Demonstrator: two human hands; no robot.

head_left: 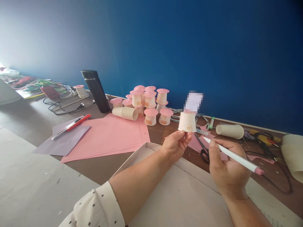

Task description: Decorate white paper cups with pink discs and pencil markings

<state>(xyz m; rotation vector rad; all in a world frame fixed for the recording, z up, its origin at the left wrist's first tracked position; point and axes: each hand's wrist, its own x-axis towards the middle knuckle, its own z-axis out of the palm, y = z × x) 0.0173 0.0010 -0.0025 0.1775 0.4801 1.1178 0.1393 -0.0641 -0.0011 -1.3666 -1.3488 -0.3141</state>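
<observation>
A big blue wall [189,47] stands behind the long brown bench [30,119]. On the bench lie flat pink paper sheets [109,135], with a grey-purple paper sheet [63,140] beside them and a red and silver cutter knife [72,125] on top of that one. A shallow white cardboard box lid [142,154] sits close under the arms. A tall black flask [96,91] stands near the wall. Next to it is a pile of small paper cups with pink round tops [150,102], and a stack of plain paper cups [125,113] lies on its side just in front.

The left hand [175,145] holds a small upside-down white paper cup [187,121] by its rim, up in the air above the bench. The right hand [224,167] is closed around a thin white pen with a pink end [233,155], its tip near the cup. Black scissors [203,151] lie between the hands.
</observation>
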